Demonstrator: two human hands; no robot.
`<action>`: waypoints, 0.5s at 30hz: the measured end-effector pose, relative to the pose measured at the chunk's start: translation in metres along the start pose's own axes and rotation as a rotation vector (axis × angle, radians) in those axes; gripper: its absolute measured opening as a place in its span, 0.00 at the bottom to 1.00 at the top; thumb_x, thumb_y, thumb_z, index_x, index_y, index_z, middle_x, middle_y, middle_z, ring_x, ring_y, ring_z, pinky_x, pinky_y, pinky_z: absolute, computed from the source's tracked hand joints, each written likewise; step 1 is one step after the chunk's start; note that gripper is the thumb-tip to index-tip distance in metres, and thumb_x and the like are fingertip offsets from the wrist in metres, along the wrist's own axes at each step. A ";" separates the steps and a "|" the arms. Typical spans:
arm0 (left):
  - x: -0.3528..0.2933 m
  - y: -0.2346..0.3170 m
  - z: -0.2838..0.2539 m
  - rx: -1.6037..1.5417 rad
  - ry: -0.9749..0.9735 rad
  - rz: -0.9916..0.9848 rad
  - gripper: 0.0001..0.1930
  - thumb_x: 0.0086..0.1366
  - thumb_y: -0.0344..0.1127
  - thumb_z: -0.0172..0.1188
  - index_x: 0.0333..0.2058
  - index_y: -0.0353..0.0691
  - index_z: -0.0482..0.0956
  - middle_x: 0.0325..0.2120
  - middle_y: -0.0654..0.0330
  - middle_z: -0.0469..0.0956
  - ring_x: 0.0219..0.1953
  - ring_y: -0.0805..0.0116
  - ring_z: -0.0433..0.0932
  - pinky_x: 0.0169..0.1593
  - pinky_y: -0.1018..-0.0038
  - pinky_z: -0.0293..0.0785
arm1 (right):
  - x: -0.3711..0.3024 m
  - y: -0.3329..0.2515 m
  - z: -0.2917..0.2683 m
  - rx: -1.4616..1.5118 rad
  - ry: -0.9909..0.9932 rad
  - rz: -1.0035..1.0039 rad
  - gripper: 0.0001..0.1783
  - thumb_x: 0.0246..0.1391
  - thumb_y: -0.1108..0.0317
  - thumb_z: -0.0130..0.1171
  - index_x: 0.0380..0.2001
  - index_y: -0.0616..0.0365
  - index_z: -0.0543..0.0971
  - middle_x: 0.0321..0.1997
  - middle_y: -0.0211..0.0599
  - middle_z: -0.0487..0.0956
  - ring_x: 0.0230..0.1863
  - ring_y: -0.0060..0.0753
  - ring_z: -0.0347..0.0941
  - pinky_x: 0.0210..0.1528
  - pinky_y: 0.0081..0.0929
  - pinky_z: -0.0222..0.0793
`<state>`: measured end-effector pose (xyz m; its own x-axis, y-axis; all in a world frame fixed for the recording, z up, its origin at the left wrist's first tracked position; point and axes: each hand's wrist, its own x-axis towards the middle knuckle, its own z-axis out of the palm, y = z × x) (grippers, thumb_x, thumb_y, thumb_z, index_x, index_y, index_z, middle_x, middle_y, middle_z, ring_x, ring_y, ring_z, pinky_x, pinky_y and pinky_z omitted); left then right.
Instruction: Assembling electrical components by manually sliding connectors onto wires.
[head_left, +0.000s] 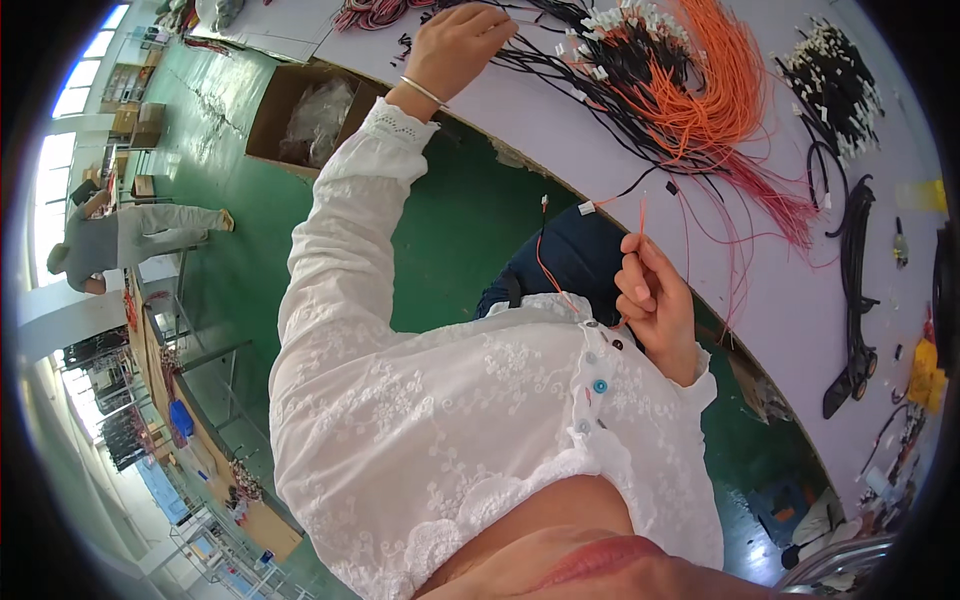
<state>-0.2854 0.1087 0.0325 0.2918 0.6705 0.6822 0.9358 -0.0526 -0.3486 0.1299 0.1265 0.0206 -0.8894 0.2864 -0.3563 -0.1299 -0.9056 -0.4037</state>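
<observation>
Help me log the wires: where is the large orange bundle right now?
In the head view, the orange bundle lies on the table at upper right, just left of the black leads with white connectors and beyond the person's right hand.

The table (785, 315) runs along the top and the right side of the frame. On it, the wire bundle (712, 85) lies at upper right of centre, and the cable pile (835, 85) is to the right of this bundle. At upper left, the box (266, 130), with a plastic bag (318, 120) in it, stands beside the table. The workbench (185, 415) lies at lower left.
</observation>
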 end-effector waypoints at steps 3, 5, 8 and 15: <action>0.023 0.017 -0.029 -0.149 -0.039 -0.138 0.17 0.62 0.36 0.65 0.49 0.41 0.81 0.51 0.52 0.77 0.42 0.55 0.81 0.45 0.64 0.80 | 0.007 0.001 0.000 0.022 0.005 -0.005 0.12 0.76 0.63 0.43 0.48 0.58 0.73 0.19 0.25 0.66 0.18 0.13 0.51 0.16 0.15 0.44; 0.033 0.038 -0.040 -0.202 -0.105 -0.281 0.12 0.63 0.34 0.65 0.46 0.45 0.83 0.44 0.61 0.80 0.43 0.61 0.82 0.43 0.65 0.80 | 0.015 0.005 0.003 0.021 0.008 0.009 0.12 0.75 0.63 0.45 0.49 0.59 0.74 0.20 0.25 0.66 0.18 0.13 0.50 0.17 0.15 0.44; 0.004 0.035 -0.029 -0.182 -0.292 -0.302 0.09 0.63 0.31 0.64 0.42 0.49 0.84 0.37 0.69 0.82 0.43 0.65 0.81 0.42 0.66 0.78 | 0.024 0.013 0.005 0.048 0.066 0.049 0.13 0.75 0.62 0.46 0.49 0.59 0.74 0.20 0.24 0.66 0.18 0.12 0.50 0.18 0.15 0.44; -0.023 0.058 -0.015 -0.089 -0.047 -0.305 0.07 0.59 0.33 0.65 0.37 0.51 0.85 0.38 0.69 0.81 0.40 0.64 0.80 0.45 0.66 0.77 | 0.022 0.012 -0.004 0.050 0.050 0.020 0.13 0.74 0.63 0.47 0.48 0.60 0.76 0.21 0.23 0.67 0.18 0.12 0.50 0.18 0.16 0.44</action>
<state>-0.2351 0.0792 0.0068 -0.0128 0.6989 0.7151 0.9930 0.0930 -0.0731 0.1109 0.1228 0.0043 -0.8689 0.2827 -0.4062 -0.1353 -0.9252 -0.3545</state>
